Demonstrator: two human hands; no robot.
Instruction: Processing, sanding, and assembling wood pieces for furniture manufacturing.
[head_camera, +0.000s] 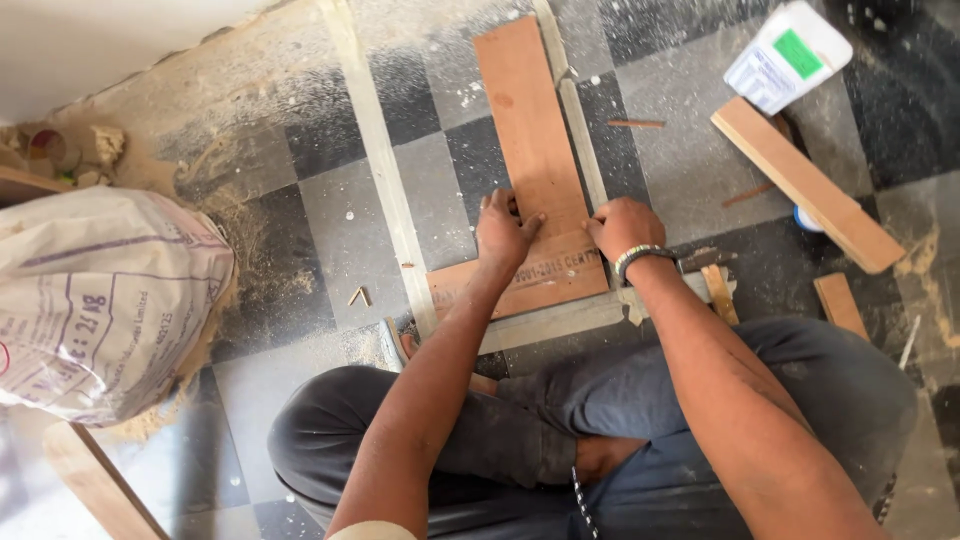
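On plywood strip (535, 150), both hands pressing

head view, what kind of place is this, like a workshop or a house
Probably a room in a building used for carpentry on the floor. Sawdust lies over the checkered tile floor, wood offcuts lie about, and both hands press on a plywood strip.

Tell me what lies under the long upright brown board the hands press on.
Under the long board, a shorter brown board lies crosswise, on the checkered floor. The left hand and right hand cover the overlap, so the joint itself is hidden.
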